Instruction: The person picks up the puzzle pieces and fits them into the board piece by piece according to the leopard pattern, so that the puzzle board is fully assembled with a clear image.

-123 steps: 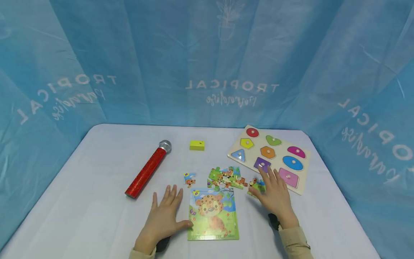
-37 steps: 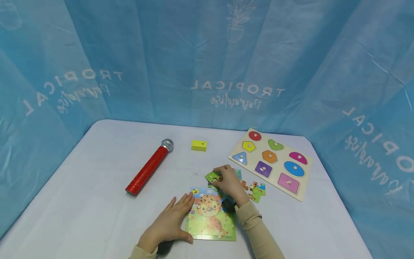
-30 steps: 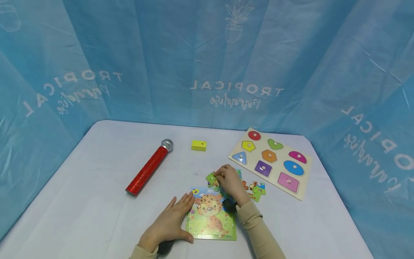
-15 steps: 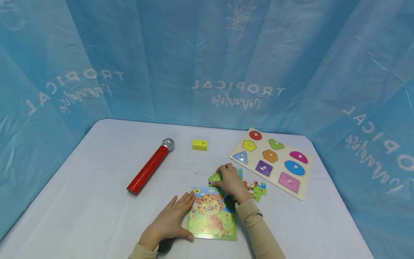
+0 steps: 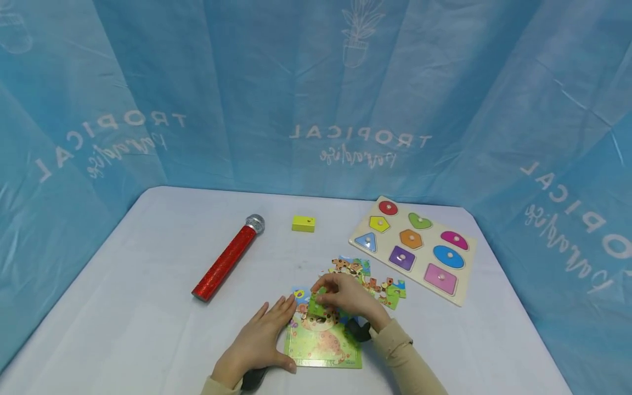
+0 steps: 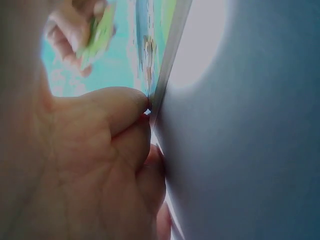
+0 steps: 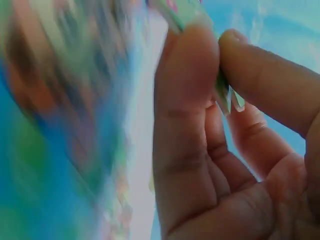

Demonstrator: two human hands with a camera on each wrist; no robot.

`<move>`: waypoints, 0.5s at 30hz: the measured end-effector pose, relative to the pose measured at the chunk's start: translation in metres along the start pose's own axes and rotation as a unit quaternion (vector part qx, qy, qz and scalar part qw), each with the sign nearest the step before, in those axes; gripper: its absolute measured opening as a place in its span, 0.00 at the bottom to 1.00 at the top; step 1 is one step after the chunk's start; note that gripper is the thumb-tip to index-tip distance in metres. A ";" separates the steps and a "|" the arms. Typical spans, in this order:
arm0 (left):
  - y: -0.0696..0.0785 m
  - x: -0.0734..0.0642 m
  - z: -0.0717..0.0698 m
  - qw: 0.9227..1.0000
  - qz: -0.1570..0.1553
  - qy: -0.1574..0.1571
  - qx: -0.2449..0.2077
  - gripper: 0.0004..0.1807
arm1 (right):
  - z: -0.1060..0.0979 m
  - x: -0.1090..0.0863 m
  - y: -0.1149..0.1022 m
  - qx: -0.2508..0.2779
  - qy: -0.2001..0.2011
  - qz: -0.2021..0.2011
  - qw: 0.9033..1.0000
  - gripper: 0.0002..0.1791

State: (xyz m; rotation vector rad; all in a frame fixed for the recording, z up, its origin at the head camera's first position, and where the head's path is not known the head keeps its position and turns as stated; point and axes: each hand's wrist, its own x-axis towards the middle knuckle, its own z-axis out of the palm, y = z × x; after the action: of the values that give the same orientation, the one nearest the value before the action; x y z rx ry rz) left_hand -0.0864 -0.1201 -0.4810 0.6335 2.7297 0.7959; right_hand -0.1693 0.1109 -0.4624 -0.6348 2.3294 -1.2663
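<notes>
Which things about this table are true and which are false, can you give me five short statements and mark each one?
1. The right hand pinches a green puzzle piece. True.
2. The left hand is wrapped round the microphone. False: it lies at the left edge of the leopard puzzle board, apart from the microphone.
3. Loose puzzle pieces lie outside the leopard puzzle board. True.
4. The heart on the shape board is blue. False: the heart is green.
5. The yellow block stands apart from the shape board. True.
</notes>
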 end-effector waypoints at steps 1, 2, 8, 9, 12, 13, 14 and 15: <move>0.000 0.000 0.000 1.000 0.000 0.000 0.000 0.68 | 0.006 -0.004 -0.001 -0.003 -0.015 0.008 1.000 0.05; 0.000 -0.001 0.000 1.000 0.001 0.000 0.000 0.68 | 0.013 -0.007 -0.003 -0.010 -0.024 0.016 1.000 0.04; -0.001 -0.001 -0.001 1.000 -0.001 0.007 -0.001 0.68 | 0.048 -0.018 -0.016 -0.119 -0.024 -0.001 0.993 0.07; -0.001 -0.001 -0.001 1.000 -0.001 0.007 -0.002 0.68 | 0.052 -0.019 -0.018 -0.139 -0.021 -0.008 0.990 0.08; 0.000 -0.001 0.000 1.000 0.005 0.006 -0.006 0.67 | 0.062 -0.022 -0.024 -0.172 -0.012 -0.017 0.985 0.10; 0.001 -0.001 0.000 1.000 0.005 0.005 -0.008 0.67 | 0.064 -0.023 -0.025 -0.180 -0.006 -0.017 0.983 0.11; 0.001 -0.001 0.000 1.000 0.005 0.006 -0.009 0.67 | 0.066 -0.023 -0.026 -0.183 -0.002 -0.014 0.983 0.12; 0.001 -0.001 0.000 1.000 0.004 0.007 -0.009 0.67 | 0.068 -0.024 -0.026 -0.180 -0.001 -0.012 0.984 0.13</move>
State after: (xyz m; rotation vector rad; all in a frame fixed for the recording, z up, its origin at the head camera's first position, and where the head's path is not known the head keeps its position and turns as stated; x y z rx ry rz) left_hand -0.0850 -0.1200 -0.4800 0.6386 2.7316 0.8277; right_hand -0.1076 0.0667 -0.4707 -0.7773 2.5788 -0.8543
